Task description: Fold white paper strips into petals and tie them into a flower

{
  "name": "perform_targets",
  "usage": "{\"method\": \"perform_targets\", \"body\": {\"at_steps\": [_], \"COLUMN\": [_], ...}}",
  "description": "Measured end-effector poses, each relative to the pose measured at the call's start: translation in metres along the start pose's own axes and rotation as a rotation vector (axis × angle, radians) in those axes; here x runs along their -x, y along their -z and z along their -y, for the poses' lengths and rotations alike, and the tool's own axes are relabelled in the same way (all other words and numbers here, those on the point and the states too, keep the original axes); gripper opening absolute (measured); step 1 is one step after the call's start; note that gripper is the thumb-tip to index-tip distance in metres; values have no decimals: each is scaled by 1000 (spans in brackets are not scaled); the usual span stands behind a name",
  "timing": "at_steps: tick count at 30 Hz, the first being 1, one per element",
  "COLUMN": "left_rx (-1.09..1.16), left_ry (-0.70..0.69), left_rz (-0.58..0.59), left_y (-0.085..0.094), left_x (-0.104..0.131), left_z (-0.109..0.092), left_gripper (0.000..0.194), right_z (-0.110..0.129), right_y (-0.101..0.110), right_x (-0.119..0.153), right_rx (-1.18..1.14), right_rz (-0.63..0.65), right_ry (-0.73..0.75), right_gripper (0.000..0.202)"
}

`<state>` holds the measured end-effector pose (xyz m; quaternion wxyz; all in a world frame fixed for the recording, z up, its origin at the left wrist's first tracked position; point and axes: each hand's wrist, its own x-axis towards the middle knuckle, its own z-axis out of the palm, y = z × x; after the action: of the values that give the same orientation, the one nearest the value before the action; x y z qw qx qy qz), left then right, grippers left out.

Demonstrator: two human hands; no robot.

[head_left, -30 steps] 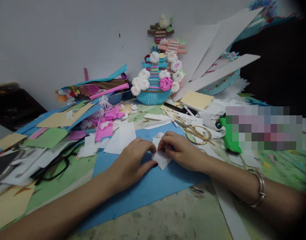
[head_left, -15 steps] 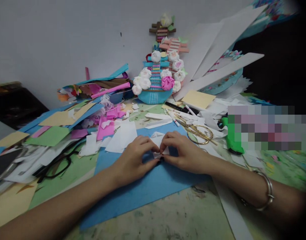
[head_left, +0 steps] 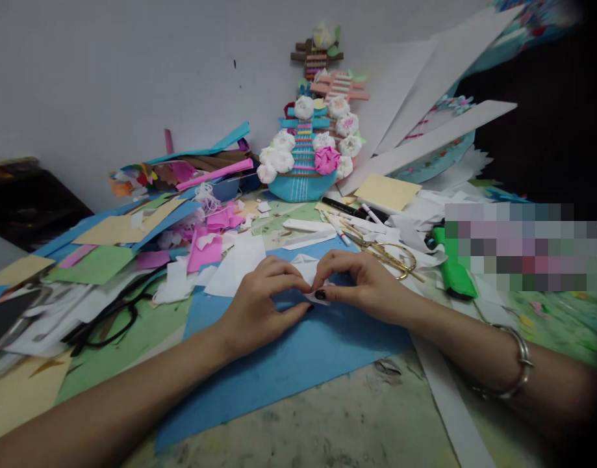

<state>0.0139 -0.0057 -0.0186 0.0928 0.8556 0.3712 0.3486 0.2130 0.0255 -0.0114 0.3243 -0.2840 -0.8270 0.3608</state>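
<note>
A small piece of folded white paper (head_left: 305, 261) lies between my hands, its lower part largely hidden by my fingers. My right hand (head_left: 364, 283) pinches its near edge with thumb and forefinger; a dark nail shows on the thumb. From the other side my left hand (head_left: 266, 302) curls round the paper, forefinger at its edge and the thumb tip slightly lower. Exactly how the left fingertips grip it is hard to see. Beneath both hands is a sheet of blue paper (head_left: 259, 383), and a white sheet (head_left: 237, 263) lies behind my left hand.
Gold-handled scissors (head_left: 388, 253) lie behind my right hand, near a black pen (head_left: 342, 207). Black-framed glasses (head_left: 117, 325) rest on the left among paper scraps. A green object (head_left: 454, 266) is at right. Flower-decorated blue craft work (head_left: 303, 185) stands against the wall.
My right hand has shifted slightly up and its thumb now shows on top. The left thumb and forefinger have parted a little; the paper stays between the hands.
</note>
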Motion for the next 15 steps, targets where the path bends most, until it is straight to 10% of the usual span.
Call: {"method": "perform_targets", "body": {"at_steps": [15], "left_rx": [-421], "left_ry": [-122], "left_rz": [177], "left_y": [-1], "left_x": [3], "left_z": [-7], "left_gripper": [10], "right_z": [3], "right_y": [4], "right_x": [4], "right_rx": [442], "right_rz": [160], "right_ry": [362], "right_gripper": [12]}}
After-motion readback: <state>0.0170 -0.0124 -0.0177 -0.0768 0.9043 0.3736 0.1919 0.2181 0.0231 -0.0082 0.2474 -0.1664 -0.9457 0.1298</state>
